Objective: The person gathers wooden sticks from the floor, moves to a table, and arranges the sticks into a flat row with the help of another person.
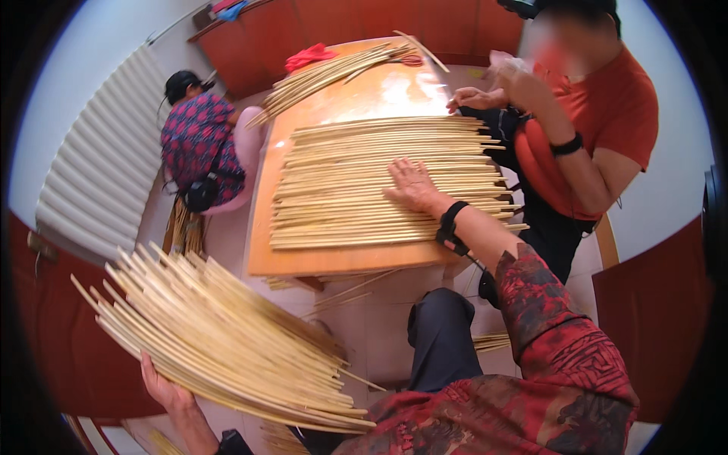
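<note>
A mat-like layer of straight, straw-coloured stalks lies side by side across the wooden table. My right hand rests flat on its middle, fingers spread and holding nothing. At the lower left, a second sheet of similar stalks hangs off the table, tilted and slightly fanned at its far end. My left hand grips its outer edge; some of the fingers are hidden beneath the stalks. Whether the stalks are tied together cannot be made out.
Loose stalks, red-handled scissors and a red cloth lie at the table's far end. A person in an orange-red shirt sits at the right; another in a checked top bends at the left. More stalks lie on the floor.
</note>
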Motion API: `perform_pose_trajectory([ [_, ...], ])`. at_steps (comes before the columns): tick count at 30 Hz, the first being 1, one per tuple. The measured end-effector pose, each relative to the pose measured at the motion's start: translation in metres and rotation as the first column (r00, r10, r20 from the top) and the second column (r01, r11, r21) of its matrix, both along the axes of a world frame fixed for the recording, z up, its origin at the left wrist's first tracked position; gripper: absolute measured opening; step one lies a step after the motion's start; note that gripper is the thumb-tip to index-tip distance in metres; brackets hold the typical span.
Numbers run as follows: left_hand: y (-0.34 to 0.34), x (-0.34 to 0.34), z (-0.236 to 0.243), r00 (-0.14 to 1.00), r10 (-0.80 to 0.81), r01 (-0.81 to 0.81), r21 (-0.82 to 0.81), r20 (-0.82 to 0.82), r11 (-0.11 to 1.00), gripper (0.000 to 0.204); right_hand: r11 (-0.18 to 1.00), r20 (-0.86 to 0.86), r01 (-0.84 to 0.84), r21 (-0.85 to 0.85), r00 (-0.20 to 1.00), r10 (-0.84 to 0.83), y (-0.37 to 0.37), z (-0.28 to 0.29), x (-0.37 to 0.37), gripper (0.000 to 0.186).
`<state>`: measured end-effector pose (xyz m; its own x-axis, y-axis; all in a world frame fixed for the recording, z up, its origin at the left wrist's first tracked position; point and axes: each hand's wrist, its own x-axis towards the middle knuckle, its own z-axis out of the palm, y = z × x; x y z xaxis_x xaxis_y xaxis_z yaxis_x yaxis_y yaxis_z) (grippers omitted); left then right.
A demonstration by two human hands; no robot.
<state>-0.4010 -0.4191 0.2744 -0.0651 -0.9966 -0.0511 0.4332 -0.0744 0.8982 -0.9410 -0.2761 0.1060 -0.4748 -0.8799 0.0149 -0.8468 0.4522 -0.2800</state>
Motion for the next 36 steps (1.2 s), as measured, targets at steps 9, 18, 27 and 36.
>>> perform_pose_trajectory([
  [9,-0.008,0.024,-0.012,0.998,-0.067,0.063,-0.158,-0.021,0.985,0.033,0.997,-0.115,-0.073,-0.013,0.991,0.071,0.009,-0.017,0.043,0.07],
  [18,-0.013,0.027,-0.011,0.994,-0.083,0.073,-0.13,-0.068,0.989,0.035,0.999,-0.018,-0.047,-0.005,0.999,0.046,0.015,0.001,0.048,0.069],
  [27,-0.016,0.029,-0.01,0.996,-0.065,0.06,-0.08,-0.059,0.995,0.036,0.949,-0.147,-0.315,-0.019,0.94,0.309,0.078,-0.005,0.059,0.052],
  [36,-0.022,0.036,-0.015,0.993,-0.09,0.08,-0.136,-0.07,0.988,0.035,0.944,-0.164,-0.317,-0.091,0.94,0.3,0.078,-0.013,0.056,0.044],
])
